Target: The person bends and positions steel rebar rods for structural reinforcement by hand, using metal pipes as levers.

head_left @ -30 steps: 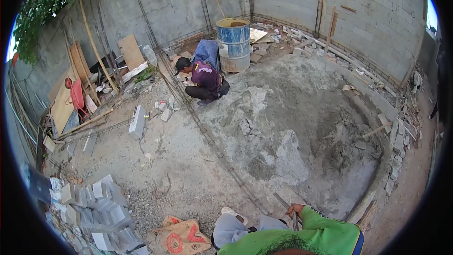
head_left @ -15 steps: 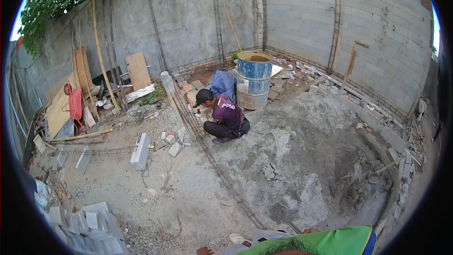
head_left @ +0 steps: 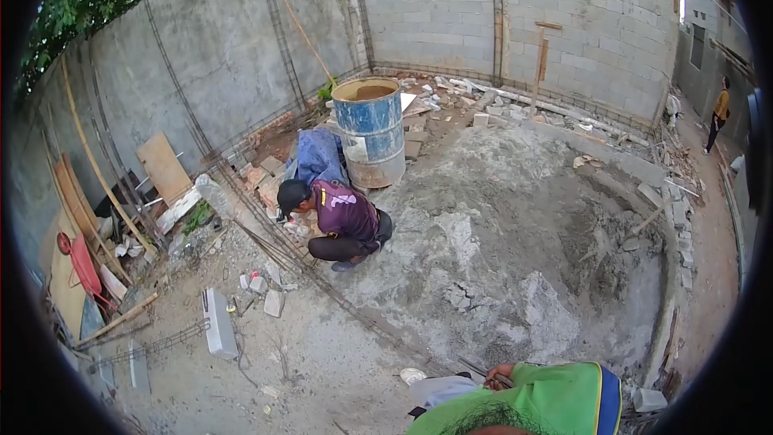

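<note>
My right hand [head_left: 501, 376] is at the bottom, at the end of a green sleeve [head_left: 555, 391]. Its fingers are closed round a thin dark metal bar [head_left: 473, 366] that points up and left over the grey ground. The lower part of the bar is hidden behind the hand and sleeve. Close by on the left are a pale trouser leg [head_left: 443, 391] and a white shoe [head_left: 412, 374]. My left hand is out of the frame.
A person [head_left: 345, 221] in a purple shirt squats beside a blue drum [head_left: 369, 133]. A grey sand heap [head_left: 515, 217] spreads ahead. Rebar lattice [head_left: 362, 314] crosses the ground near a pale block [head_left: 219, 324]. Another person [head_left: 717, 117] stands in the far right passage.
The view has turned to the right, showing the passage and a standing person. My right hand and the bar now show more fully. My left hand has left the frame at the bottom.
</note>
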Demonstrator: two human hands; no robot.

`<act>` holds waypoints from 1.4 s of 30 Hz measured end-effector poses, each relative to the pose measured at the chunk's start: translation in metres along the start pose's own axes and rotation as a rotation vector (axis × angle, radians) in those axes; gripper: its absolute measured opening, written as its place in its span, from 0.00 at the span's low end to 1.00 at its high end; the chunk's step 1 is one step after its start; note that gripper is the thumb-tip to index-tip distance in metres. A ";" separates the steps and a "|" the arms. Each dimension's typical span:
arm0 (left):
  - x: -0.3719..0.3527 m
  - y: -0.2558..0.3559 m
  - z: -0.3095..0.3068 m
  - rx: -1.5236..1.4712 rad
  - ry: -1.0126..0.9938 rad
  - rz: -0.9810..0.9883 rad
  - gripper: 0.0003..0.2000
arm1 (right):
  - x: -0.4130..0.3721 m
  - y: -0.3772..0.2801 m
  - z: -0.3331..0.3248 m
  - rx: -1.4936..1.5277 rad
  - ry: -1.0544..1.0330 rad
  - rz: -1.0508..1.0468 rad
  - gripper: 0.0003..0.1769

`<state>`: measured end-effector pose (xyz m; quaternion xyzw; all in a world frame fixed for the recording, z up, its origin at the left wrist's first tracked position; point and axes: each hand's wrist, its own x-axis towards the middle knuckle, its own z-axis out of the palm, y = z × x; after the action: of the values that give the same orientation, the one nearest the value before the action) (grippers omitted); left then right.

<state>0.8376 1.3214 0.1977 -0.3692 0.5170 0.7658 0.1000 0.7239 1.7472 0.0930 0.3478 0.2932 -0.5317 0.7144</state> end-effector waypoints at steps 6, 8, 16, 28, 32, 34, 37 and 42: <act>0.035 0.023 0.000 -0.013 -0.042 -0.081 0.17 | 0.072 -0.084 0.068 -0.106 -0.088 0.019 0.14; 0.049 0.031 -0.010 0.002 -0.054 -0.130 0.18 | 0.075 -0.101 0.098 -0.193 -0.030 -0.075 0.12; 0.059 0.011 -0.160 -0.123 0.206 -0.365 0.20 | 0.079 -0.142 0.172 -0.254 0.148 -0.080 0.07; 0.009 -0.043 -0.373 -0.358 0.594 -0.605 0.23 | 0.157 -0.162 0.225 -0.966 0.605 0.147 0.12; 0.024 -0.027 -0.421 -0.458 0.570 -0.532 0.21 | 0.196 -0.205 0.268 -1.648 0.451 0.008 0.17; 0.026 0.005 -0.436 -0.390 0.457 -0.527 0.11 | 0.218 -0.228 0.297 -1.988 0.360 -0.077 0.20; 0.031 0.026 -0.462 -0.507 0.436 -0.502 0.10 | 0.230 -0.261 0.373 -2.346 0.271 -0.110 0.21; 0.038 0.027 -0.492 -0.181 0.402 -0.341 0.10 | 0.283 -0.293 0.433 -1.961 0.551 -0.326 0.16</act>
<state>1.0234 0.8744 0.0971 -0.6027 0.3862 0.6925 0.0895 0.5367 1.1832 0.0699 -0.3221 0.7951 -0.0510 0.5113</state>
